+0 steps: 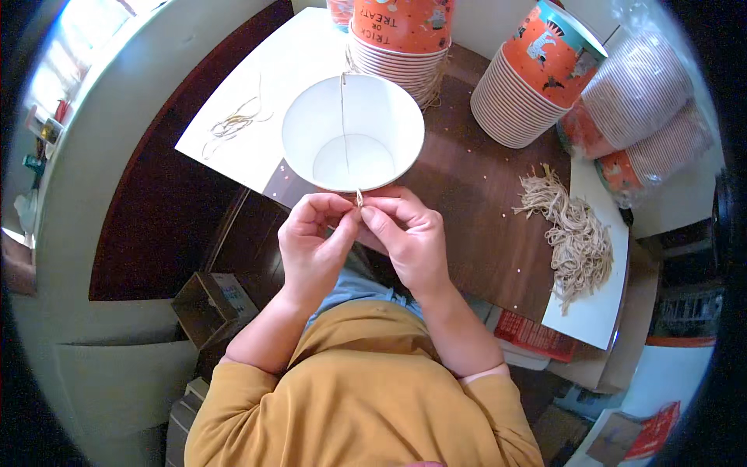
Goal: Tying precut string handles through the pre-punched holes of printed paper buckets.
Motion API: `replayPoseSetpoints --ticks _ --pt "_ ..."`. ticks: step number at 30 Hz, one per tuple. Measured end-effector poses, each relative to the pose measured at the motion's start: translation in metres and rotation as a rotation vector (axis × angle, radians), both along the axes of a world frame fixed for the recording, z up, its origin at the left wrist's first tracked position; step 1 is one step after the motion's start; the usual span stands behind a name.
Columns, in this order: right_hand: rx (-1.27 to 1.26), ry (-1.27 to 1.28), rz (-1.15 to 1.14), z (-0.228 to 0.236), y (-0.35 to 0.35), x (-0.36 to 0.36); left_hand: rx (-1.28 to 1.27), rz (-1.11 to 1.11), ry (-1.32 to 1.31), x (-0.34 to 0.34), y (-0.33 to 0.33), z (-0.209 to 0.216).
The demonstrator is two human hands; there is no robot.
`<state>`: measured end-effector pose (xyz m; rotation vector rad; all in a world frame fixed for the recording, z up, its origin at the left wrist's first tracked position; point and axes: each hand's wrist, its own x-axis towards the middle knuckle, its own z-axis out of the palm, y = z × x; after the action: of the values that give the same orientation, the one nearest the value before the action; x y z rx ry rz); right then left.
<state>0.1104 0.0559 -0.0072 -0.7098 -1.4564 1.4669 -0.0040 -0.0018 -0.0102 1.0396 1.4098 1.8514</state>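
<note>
A white-lined paper bucket [309, 128] stands on the table right in front of me, its open mouth facing up. A thin beige string [344, 117] passes through the far side of its rim and runs across the mouth to the near rim. There, my left hand [315, 237] pinches the string's end between thumb and forefinger. My right hand [410, 237] pinches the same bit from the other side, thumb tip almost touching the left one. A small loop or knot shows between the fingertips; its exact form is hard to make out.
Behind the bucket rises a stack of orange printed buckets [401, 58], with another tilted stack [529, 86] to its right. Plastic-wrapped stacks [634, 93] lie far right. A heap of cut strings [576, 241] lies at right; loose strings [233, 123] at left. A cardboard box [210, 311] sits below left.
</note>
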Motion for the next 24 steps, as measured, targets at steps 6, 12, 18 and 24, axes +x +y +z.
replayPoseSetpoints --ticks 6,12,18,24 --pt "-0.444 0.311 0.095 -0.013 0.000 -0.003 0.004 -0.008 -0.015 0.003 -0.001 0.002" --pt "-0.527 0.406 0.134 -0.014 -0.003 -0.004 0.007 0.053 0.050 0.005 -0.002 -0.001" --pt "-0.419 0.289 0.063 -0.012 -0.008 -0.007 0.023 0.081 0.112 0.005 -0.003 0.002" --pt "-0.202 0.149 0.002 -0.009 -0.006 -0.008 0.041 0.104 0.181 0.002 -0.002 0.000"
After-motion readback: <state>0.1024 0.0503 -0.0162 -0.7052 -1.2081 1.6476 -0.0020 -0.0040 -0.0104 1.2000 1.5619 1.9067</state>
